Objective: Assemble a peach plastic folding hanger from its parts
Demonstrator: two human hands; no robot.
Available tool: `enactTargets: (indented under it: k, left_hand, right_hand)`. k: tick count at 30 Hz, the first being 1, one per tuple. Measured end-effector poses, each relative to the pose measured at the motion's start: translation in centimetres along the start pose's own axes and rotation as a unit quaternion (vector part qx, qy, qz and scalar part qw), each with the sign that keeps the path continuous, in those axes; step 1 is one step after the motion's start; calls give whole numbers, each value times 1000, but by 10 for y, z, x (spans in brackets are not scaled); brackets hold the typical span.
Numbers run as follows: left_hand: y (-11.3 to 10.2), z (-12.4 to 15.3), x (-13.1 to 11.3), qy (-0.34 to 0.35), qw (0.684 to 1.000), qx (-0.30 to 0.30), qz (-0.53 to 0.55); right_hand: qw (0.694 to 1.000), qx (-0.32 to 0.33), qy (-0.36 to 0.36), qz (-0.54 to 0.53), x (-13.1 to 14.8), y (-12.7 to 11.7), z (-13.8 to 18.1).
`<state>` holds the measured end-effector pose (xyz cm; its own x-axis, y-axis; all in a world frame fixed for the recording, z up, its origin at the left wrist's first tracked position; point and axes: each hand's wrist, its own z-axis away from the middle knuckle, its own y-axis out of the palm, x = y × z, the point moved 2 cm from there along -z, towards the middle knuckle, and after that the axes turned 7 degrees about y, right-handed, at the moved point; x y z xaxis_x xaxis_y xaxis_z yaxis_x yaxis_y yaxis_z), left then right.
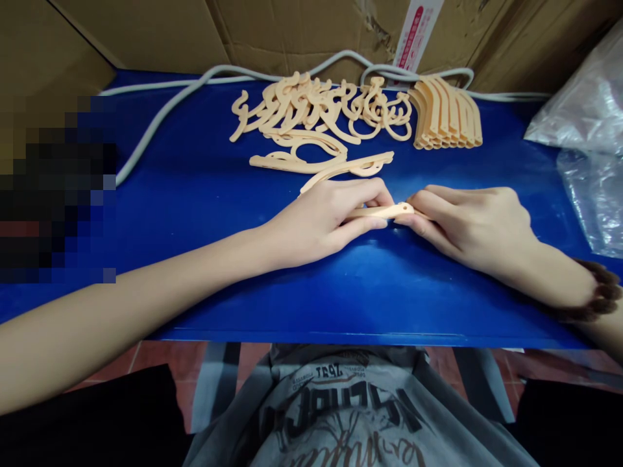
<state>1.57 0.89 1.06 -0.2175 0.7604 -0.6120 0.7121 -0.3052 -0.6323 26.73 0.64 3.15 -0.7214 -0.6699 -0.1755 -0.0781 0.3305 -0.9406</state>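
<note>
A narrow beige piece (377, 212), with a small hole near its end, is pinched by the fingertips of the left hand (316, 217) and the right hand (481, 224) above a blue tabletop (379, 292). A fuzzy brown band (596, 295) is worn on the right wrist. Just beyond the left hand, two beige assemblies (292, 165) are laid. Behind them, hooked beige pieces (316, 107) are heaped; to the right, curved bars (448, 113) are stacked closely. The table's back is bordered by white cable (160, 123) and cardboard (302, 32).
</note>
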Motion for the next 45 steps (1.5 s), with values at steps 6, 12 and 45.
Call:
enactTargets:
  k: [6,12,45]
  left_hand:
    - [-1,1,1,-1,1000,8,-3]
    - [-2,1,1,4,1000,12,-7]
    - [-1,-1,0,-5,999,31,8]
  right_hand:
    - [1000,16,3,-20,-1,1,1]
    - [999,30,15,-35,-3,1,1]
    - [980,84,65,-167,1,-5,-6]
